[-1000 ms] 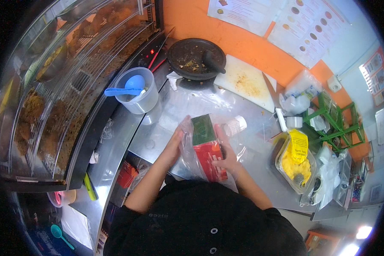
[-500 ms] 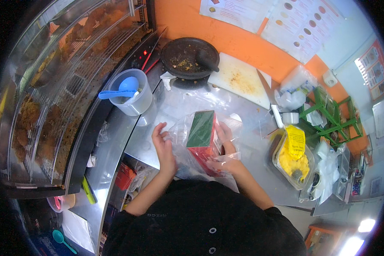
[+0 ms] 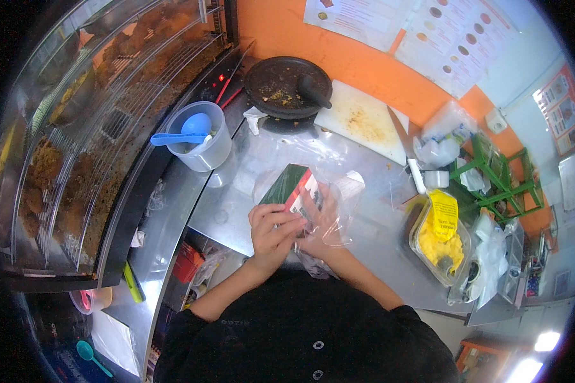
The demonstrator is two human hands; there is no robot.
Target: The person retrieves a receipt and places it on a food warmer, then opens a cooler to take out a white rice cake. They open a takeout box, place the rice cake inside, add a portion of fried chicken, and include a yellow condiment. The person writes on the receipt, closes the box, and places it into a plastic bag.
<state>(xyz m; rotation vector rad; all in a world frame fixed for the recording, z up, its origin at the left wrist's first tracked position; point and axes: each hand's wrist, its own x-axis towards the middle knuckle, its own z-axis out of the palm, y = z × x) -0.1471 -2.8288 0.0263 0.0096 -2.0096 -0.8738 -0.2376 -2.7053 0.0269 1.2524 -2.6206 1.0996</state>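
Note:
A green and red box (image 3: 285, 187) in a clear plastic bag (image 3: 340, 231) is held in front of my chest, tilted over a steel counter. My left hand (image 3: 275, 233) lies over the near side of the box, fingers bent against it. On the right side, my right hand (image 3: 321, 222) grips the box through the bag, its fingertips partly covered by the film. A curled white paper slip (image 3: 350, 184) sticks out beside the bag, to the right of that hand.
Behind stand a stone mortar (image 3: 281, 96) with pestle, and a white cutting board (image 3: 358, 124) with a knife (image 3: 406, 140). A clear tub (image 3: 217, 156) holds blue scoops at left, beside a glass food case (image 3: 108, 147). To the right are a yellow-food container (image 3: 437, 246) and green rack (image 3: 501, 179).
My left hand has moved from open beside the bag onto the box. The box has turned and tilted, showing its printed side, and the bag is bunched closer around it.

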